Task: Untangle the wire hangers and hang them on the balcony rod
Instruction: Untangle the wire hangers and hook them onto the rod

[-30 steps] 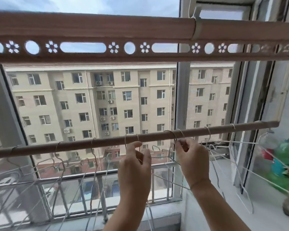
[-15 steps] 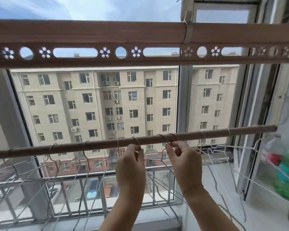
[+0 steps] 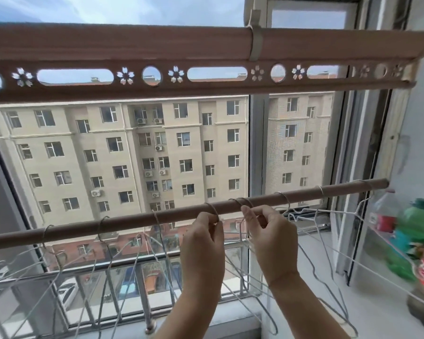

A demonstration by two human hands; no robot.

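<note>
My left hand (image 3: 203,234) pinches the neck of a thin silver wire hanger (image 3: 212,211) whose hook is looped over the round brown balcony rod (image 3: 181,216), and my right hand (image 3: 267,231) pinches the necks just under a pair of silver wire hooks (image 3: 241,201) that sit side by side, touching, on the same rod at about one o'clock from my left thumb. More grey wire hangers (image 3: 101,228) already hang off the rod out toward nine o'clock, and a white wire hanger (image 3: 328,214) hangs near the rod's end at three o'clock. Below my wrists the wire bodies cross each other in a loose web, and I cannot tell which shoulder belongs to which hook. That is my main worry: if I slide the pair apart while their lower wires are locked, I judge that one hook could ride up and pop off the rod, taking its neighbour with it down toward the pale windowsill (image 3: 316,277) at five o'clock. Pulling hard could also bend the soft wire, so a hook no longer seats. My left-hand hanger sits close to the next hook at nine o'clock, so a sideways tug may snag that one too. Plastic bottles, green and red-labelled (image 3: 416,228), stand blurred at three to four o'clock, near the white hanger's long arm; a swinging wire could knock them over.
</note>
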